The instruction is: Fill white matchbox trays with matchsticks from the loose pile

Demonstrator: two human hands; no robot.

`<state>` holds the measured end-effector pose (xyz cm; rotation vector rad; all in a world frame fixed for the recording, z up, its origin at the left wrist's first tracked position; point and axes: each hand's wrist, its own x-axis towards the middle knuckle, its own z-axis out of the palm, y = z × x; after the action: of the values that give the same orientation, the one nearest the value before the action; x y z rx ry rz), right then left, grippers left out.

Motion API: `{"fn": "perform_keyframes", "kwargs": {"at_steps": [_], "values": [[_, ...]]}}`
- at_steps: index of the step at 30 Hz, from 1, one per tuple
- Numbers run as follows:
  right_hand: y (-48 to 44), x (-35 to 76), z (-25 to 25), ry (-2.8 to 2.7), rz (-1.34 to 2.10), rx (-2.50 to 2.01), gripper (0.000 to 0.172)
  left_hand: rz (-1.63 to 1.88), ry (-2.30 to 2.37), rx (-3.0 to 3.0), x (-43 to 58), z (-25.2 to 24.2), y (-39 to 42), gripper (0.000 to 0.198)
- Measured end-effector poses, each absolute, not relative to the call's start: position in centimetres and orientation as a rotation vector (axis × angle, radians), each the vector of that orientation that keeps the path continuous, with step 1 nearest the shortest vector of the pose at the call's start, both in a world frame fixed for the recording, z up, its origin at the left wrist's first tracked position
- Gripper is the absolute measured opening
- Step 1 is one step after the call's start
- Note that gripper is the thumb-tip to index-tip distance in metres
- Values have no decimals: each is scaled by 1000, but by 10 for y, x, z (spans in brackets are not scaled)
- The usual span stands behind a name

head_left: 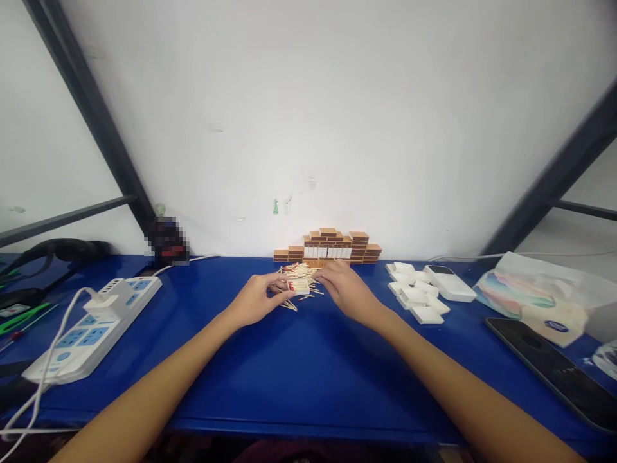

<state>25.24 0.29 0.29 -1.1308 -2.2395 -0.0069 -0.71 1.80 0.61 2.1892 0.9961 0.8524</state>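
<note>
While the left hand [256, 299] pinches a tray [299, 287] well inside the table edge [289, 429], how the right hand [346, 287] grips is unclear.

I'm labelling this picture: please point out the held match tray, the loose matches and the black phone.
Match tray [303, 292], head view: near wall.
Loose matches [303, 271], head view: middle of the pile.
Black phone [552, 368], head view: middle of the screen.

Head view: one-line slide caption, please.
Left hand holding a white tray of matches, right hand close by, beside loose matches, stacked brown boxes behind.
</note>
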Motion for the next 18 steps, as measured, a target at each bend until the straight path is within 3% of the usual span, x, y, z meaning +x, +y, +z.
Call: {"fn": "perform_keyframes", "kwargs": {"at_steps": [6,14,18], "values": [[-1,246,9,-1925,290,-1164,17,858,979,2176,-6,5,17,32],[8,249,9,-1543,799,-1076,41,862,963,2169,-6,4,19,34],[6,244,5,-1505,930,-1073,43,872,960,2152,-6,3,19,42]]}}
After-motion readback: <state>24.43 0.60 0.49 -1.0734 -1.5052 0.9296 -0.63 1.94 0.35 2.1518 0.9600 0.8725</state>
